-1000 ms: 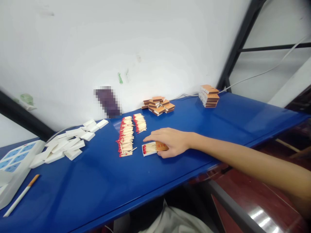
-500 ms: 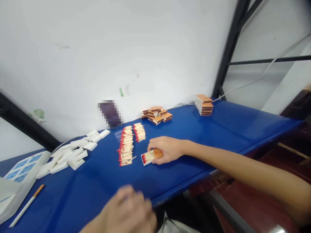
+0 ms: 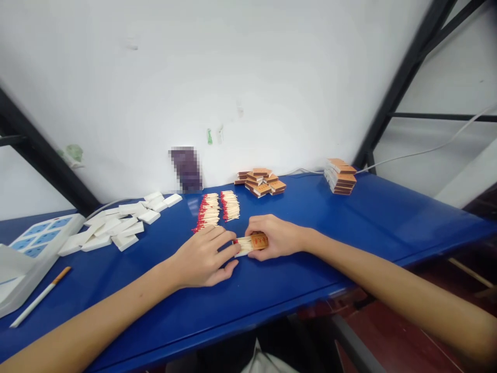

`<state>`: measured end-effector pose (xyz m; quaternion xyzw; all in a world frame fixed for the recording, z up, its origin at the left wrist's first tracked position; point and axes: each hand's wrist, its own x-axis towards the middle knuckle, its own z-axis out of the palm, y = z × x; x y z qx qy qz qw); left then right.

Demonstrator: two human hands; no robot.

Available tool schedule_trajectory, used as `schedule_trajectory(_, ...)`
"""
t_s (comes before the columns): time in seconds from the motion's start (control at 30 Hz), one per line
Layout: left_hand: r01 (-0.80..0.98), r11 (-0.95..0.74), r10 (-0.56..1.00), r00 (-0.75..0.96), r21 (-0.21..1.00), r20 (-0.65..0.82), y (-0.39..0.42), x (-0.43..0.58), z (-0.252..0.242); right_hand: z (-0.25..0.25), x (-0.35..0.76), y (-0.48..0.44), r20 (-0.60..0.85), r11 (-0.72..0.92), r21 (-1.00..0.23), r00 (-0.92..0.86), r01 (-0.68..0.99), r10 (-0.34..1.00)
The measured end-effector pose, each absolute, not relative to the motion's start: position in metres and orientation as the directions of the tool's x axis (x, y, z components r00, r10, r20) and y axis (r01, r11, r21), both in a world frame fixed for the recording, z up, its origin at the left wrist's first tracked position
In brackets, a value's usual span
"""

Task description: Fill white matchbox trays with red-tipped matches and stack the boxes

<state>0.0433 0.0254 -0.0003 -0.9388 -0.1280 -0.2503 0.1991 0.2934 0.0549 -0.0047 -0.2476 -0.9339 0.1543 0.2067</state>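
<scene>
My right hand (image 3: 274, 237) is closed around a partly slid-out matchbox (image 3: 259, 240) with an orange sleeve. Its white tray sticks out to the left, holding matches (image 3: 244, 243). My left hand (image 3: 212, 256) reaches to the tray's left end, fingers bent against it and thumb apart from them; the tray's tip is hidden behind its fingers. Just behind the left hand lies a row of loose red-headed matches (image 3: 209, 210), its near part covered by that hand. A shorter row of matches (image 3: 231, 205) lies to the right of it.
Against the wall on the blue table (image 3: 388, 217) are a heap of matchboxes (image 3: 262, 182) and a stacked pile of matchboxes (image 3: 340, 177). White trays (image 3: 116, 225) lie scattered at left, near a plastic container (image 3: 70, 228) and a white stick with an orange end (image 3: 41, 298).
My left hand has moved up from the near edge to the tray's left end. My right hand keeps its hold on the matchbox. The view has shifted somewhat.
</scene>
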Motion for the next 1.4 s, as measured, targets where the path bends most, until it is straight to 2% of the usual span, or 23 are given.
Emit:
schedule_trajectory(0.27,0.448,-0.826,0.212,0.809,-0.341,0.548,0.026,0.039,0.002,-0.004,0.294,0.053,0.300,0.815,-0.403,-0.781,0.417,0.548)
schedule_trajectory(0.47,0.460,-0.845,0.265,0.803,-0.272,0.534,0.025,0.041,0.001,-0.005,0.293,0.053,0.287,0.804,-0.404,-0.774,0.436,0.564)
schedule_trajectory(0.67,0.427,-0.879,0.252,0.794,-0.213,0.553,0.026,0.041,-0.005,-0.003,0.293,0.051,0.294,0.807,-0.389,-0.770,0.445,0.566)
schedule_trajectory(1.07,0.352,-0.917,0.179,0.782,-0.186,0.597,0.025,0.048,-0.008,-0.004,0.287,0.042,0.347,0.837,-0.408,-0.785,0.366,0.513)
schedule_trajectory(1.23,0.434,-0.890,0.268,0.745,-0.139,0.611,0.023,0.051,-0.007,-0.004,0.285,0.039,0.347,0.831,-0.426,-0.784,0.357,0.515)
schedule_trajectory(1.4,0.466,-0.861,0.290,0.778,-0.202,0.558,0.022,0.054,-0.007,-0.006,0.282,0.037,0.332,0.836,-0.401,-0.792,0.374,0.513)
